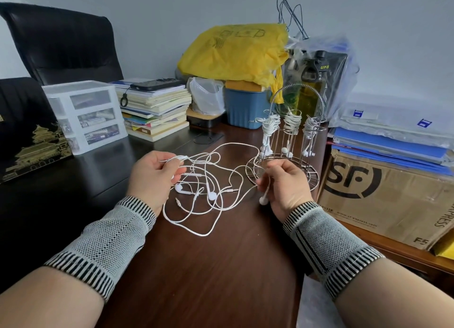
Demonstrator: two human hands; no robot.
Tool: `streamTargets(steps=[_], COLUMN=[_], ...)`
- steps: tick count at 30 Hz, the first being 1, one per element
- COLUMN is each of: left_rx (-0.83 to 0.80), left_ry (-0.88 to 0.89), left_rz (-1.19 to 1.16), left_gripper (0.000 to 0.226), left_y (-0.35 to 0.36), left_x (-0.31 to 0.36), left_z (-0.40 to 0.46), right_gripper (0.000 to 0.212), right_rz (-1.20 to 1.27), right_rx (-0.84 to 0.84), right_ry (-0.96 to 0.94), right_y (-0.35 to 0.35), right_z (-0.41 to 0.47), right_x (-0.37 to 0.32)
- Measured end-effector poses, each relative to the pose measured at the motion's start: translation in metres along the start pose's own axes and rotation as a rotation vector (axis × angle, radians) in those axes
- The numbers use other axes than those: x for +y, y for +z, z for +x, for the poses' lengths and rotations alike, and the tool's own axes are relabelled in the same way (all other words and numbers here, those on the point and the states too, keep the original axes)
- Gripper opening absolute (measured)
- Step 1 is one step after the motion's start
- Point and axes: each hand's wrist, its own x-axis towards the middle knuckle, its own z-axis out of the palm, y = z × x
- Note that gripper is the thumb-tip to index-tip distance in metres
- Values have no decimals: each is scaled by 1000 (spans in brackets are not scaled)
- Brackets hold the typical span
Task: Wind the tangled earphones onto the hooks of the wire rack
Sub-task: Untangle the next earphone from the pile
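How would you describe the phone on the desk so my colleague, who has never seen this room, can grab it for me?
Start at the black leather chair at the back left of the desk. Just right of it, a stack of books stands beside the clear plastic drawer unit. The phone lies flat on top of that stack: a dark slab with a black loop strap hanging over the books' edge.
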Motion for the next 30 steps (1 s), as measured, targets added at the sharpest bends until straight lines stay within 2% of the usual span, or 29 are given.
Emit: streamTargets(steps=[5,11,15,19,24,27,30], left_rx=[-5,-57,-81,-102,-113,-92,-70], left_ry=[-16,-26,-75,-149,-215,-258,-295], left_rz=[-12,-32,-103,-195,-295,-372,-428], left_gripper=[14,11,10,7,6,8,9], left_y=[-1,2,6,9,9,5,2], left_x=[0,3,8,13,16,16,16], left_z=[0,-4,-8,-12,-12,-9,-6], right_gripper=[21,25,19,27,20,15,19], right_rz=[4,-285,-272,-301,-740,-918,-1058], right_rx=[53,-64,-119,-223,-396,-379,-327], right_ry=[-14,-109,-122,-115,-342,-420,-463], right_y=[-1,5,4,7,11,15,18], right_z=[-1,-8,-6,-8,-16,-16,-18], right_x=[-2,2,3,3,10,13,11])
